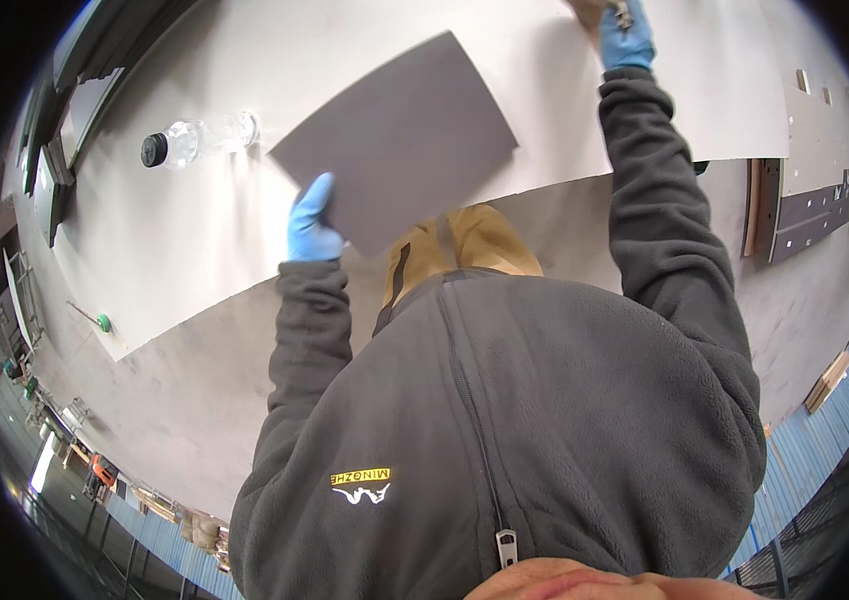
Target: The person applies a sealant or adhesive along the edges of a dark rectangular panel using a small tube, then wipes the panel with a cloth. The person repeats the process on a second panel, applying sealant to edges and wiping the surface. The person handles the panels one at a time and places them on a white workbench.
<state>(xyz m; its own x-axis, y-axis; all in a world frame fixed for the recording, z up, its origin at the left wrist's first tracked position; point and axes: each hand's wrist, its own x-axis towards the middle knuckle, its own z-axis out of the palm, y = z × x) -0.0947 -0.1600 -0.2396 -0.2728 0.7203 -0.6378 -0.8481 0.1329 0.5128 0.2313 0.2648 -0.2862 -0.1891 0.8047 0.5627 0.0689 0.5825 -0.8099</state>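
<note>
Pale counter (194, 240) stretches out in front of you, its near edge running just past your tan trousers (459, 240), with grey floor showing below it. Closest in, your left hand (314, 230) grips the flat grey panel (404, 140) by its left side, thumb over the upper face and fingers hidden underneath, probably because that pinch steadies a thin sheet while leaving most of its face uncovered. One corner juts past the counter's edge toward your body; whether the rest touches the counter or is lifted, you can't tell from here. Beyond its left side sits a clear bottle (199, 142) with a black cap, well apart, perhaps put there to keep it out of your way. Your right hand (626, 42), also blue-gloved, reaches far forward, cut by the upper edge; its closure and any hold are unclear. Dark panels (56, 185) crowd the far left rim.
</note>
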